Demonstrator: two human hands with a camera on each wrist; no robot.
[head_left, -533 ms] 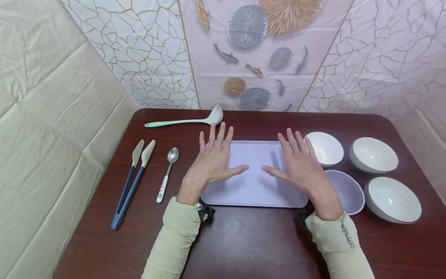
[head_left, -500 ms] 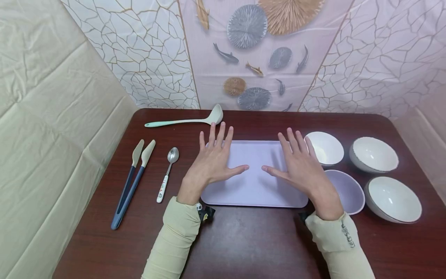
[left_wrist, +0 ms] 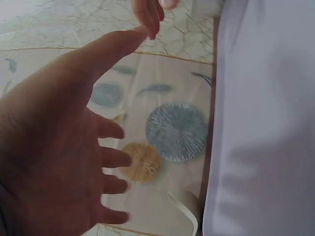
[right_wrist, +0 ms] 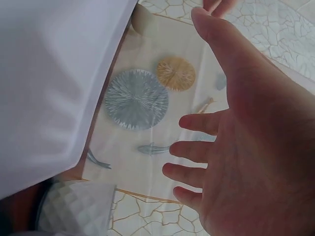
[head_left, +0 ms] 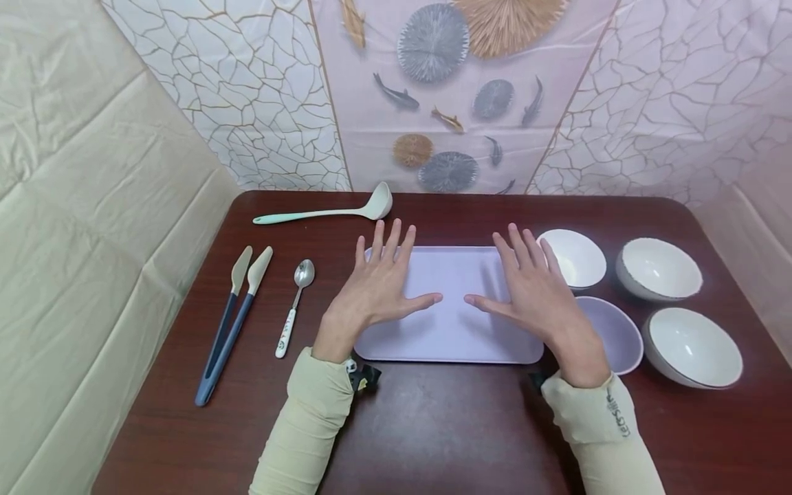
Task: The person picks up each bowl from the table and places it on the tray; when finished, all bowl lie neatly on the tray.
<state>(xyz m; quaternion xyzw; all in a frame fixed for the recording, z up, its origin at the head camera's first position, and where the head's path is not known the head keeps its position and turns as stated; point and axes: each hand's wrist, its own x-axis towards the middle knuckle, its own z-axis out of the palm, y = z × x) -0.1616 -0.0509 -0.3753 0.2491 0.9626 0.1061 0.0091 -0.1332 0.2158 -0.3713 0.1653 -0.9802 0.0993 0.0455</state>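
Above the left part of a pale lilac rectangular tray [head_left: 454, 330], my left hand [head_left: 377, 289] is held with fingers spread and thumb pointing inward. My right hand [head_left: 535, 295] mirrors it over the tray's right part. Both hands hold nothing; shadows fall on the tray, and both wrist views show a gap between palm and tray. Beyond the left fingertips lies a pale green ladle [head_left: 322, 213]. Nearest the right hand are a white bowl [head_left: 572, 261] and a lilac bowl [head_left: 612, 337], each partly covered by the hand or wrist.
On the left lie blue-handled tongs [head_left: 225, 337] with cream tips and a metal spoon [head_left: 293, 302] with a white patterned handle. Two more white bowls, a far one [head_left: 658, 268] and a near one [head_left: 696, 347], stand at the right. Patterned cloth walls [head_left: 266, 103] border the dark table [head_left: 445, 426].
The head view has shifted a little, so the table items appear slightly further left and up. Both hands keep the same spread pose above the tray.
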